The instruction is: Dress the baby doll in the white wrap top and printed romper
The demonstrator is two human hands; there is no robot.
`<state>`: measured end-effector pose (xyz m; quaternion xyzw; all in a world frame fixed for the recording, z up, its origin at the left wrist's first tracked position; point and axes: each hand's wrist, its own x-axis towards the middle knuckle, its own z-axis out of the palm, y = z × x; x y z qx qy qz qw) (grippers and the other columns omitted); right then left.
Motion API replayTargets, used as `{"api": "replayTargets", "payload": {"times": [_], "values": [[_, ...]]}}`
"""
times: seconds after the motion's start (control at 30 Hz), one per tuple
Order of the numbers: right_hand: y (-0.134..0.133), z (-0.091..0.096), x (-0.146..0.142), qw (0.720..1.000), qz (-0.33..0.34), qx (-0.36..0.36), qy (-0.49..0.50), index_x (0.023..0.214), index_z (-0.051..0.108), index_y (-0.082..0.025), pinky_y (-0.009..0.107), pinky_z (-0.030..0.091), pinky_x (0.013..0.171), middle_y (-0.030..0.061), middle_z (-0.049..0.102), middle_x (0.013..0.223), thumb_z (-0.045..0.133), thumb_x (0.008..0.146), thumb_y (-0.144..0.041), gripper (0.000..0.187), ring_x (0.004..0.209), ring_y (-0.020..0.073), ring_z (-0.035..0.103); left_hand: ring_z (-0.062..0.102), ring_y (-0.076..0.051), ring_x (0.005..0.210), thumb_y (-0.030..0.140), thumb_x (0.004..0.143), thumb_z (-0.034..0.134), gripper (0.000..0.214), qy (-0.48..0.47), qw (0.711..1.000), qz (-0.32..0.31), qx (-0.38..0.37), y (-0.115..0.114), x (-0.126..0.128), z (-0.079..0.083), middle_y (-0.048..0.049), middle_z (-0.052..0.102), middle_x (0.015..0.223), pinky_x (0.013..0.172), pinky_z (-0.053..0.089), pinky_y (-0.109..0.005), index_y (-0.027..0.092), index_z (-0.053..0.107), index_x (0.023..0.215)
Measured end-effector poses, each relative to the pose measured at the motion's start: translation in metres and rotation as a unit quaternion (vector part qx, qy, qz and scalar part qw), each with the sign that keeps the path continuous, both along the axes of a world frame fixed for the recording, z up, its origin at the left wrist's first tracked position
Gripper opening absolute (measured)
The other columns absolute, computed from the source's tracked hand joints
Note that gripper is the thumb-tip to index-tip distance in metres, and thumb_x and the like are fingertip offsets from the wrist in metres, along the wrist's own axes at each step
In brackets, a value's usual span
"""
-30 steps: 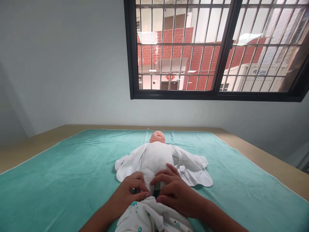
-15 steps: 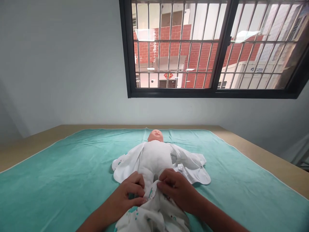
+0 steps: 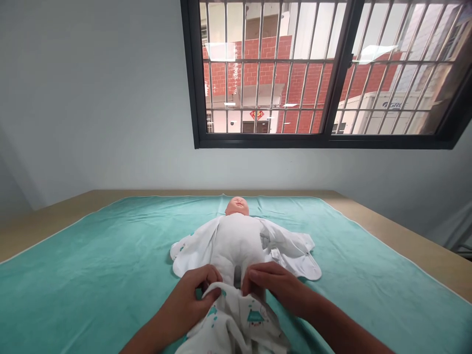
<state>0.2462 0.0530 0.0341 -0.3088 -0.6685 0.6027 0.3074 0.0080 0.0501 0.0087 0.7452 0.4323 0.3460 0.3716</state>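
Note:
A baby doll with a white cloth body lies on its back on the teal blanket, head toward the wall. An open white garment is spread flat under its torso on both sides. A white patterned garment with teal prints covers the doll's legs at the near edge. My left hand is closed on the left side of its top edge by the doll's hip. My right hand pinches the right side of the same edge.
The blanket covers a tan bed or table that runs up to a grey wall. A barred black-framed window is above, with red brick buildings outside.
Both hands have drawn the patterned garment's top edge up over the doll's legs toward its waist; more of the printed fabric now shows between my wrists.

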Motion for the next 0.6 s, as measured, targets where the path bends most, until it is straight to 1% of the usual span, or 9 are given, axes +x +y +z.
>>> {"api": "replayTargets", "payload": {"times": [0.03,0.1,0.17,0.23,0.27,0.37,0.43,0.5,0.6], "values": [[0.002,0.0,0.002,1.0,0.0,-0.004,0.013,0.081,0.069,-0.014,0.027,0.037,0.07,0.002,0.06,0.078,0.057,0.087,-0.047,0.036,0.075,0.0135,0.048,0.052,-0.016,0.074,0.027,0.082,0.058,0.016,-0.003,1.0,0.021,0.006,0.001,0.001,-0.003,-0.0016,0.063,0.08,0.065,0.037,-0.026,0.02,0.052,0.07],[0.007,-0.001,0.006,0.999,-0.007,-0.025,0.042,0.084,0.068,-0.014,0.026,0.037,0.068,0.0011,0.061,0.078,0.067,0.08,-0.04,0.026,0.074,0.0126,0.049,0.049,-0.015,0.069,0.032,0.082,0.06,0.019,-0.025,0.998,0.058,0.004,0.002,0.003,-0.007,-0.0013,0.062,0.077,0.062,0.035,-0.025,0.02,0.052,0.07],[0.011,-0.003,0.01,0.996,-0.01,-0.051,0.067,0.086,0.065,-0.015,0.024,0.036,0.064,-0.0007,0.06,0.077,0.074,0.074,-0.033,0.024,0.07,0.011,0.05,0.045,-0.013,0.064,0.036,0.08,0.064,0.024,-0.071,0.994,0.073,-0.04,0.003,0.003,-0.008,0.0017,0.057,0.07,0.058,0.033,-0.024,0.019,0.05,0.069],[0.014,-0.005,0.012,0.995,-0.008,-0.073,0.074,0.084,0.061,-0.015,0.023,0.036,0.061,-0.0016,0.059,0.076,0.077,0.071,-0.03,0.026,0.068,0.0096,0.05,0.043,-0.011,0.061,0.039,0.077,0.068,0.029,-0.138,0.981,0.051,-0.127,0.004,0.001,-0.005,0.0047,0.051,0.064,0.056,0.03,-0.021,0.019,0.048,0.07],[0.015,-0.006,0.013,0.994,-0.001,-0.083,0.064,0.083,0.06,-0.015,0.022,0.036,0.06,-0.0018,0.059,0.076,0.079,0.069,-0.029,0.028,0.068,0.0091,0.05,0.043,-0.01,0.06,0.039,0.076,0.07,0.031,-0.175,0.969,0.031,-0.171,0.005,-0.001,-0.004,0.0055,0.05,0.063,0.055,0.03,-0.02,0.019,0.047,0.07],[0.015,-0.006,0.013,0.995,0.014,-0.102,0.011,0.083,0.058,-0.015,0.02,0.034,0.053,-0.0039,0.055,0.073,0.084,0.06,-0.027,0.036,0.063,0.0075,0.046,0.046,-0.009,0.059,0.035,0.069,0.077,0.035,-0.266,0.93,-0.024,-0.254,0.003,-0.005,0.0,0.0047,0.054,0.064,0.055,0.032,-0.019,0.018,0.046,0.07],[0.013,-0.004,0.012,0.996,0.018,-0.084,-0.024,0.084,0.057,-0.016,0.019,0.033,0.052,-0.0051,0.053,0.073,0.083,0.058,-0.023,0.037,0.062,0.007,0.043,0.048,-0.01,0.06,0.033,0.068,0.079,0.034,-0.3,0.912,-0.053,-0.274,0.002,-0.007,0.002,0.0029,0.057,0.066,0.056,0.034,-0.02,0.017,0.048,0.07],[0.008,-0.001,0.009,0.998,0.009,-0.04,-0.047,0.085,0.055,-0.017,0.019,0.032,0.053,-0.006,0.05,0.073,0.077,0.061,-0.017,0.032,0.064,0.0069,0.041,0.05,-0.01,0.06,0.037,0.07,0.077,0.033,-0.313,0.905,-0.084,-0.275,0.001,-0.008,0.003,0.0006,0.058,0.066,0.056,0.036,-0.021,0.015,0.052,0.069],[0.0,-0.001,0.002,0.993,-0.046,0.067,-0.09,0.088,0.055,-0.019,0.02,0.031,0.054,-0.0064,0.049,0.074,0.065,0.062,-0.009,0.03,0.066,0.0078,0.04,0.052,-0.011,0.059,0.043,0.076,0.072,0.032,-0.284,0.919,-0.098,-0.256,0.001,-0.009,0.006,-0.0022,0.06,0.064,0.055,0.035,-0.022,0.013,0.061,0.07]]}}
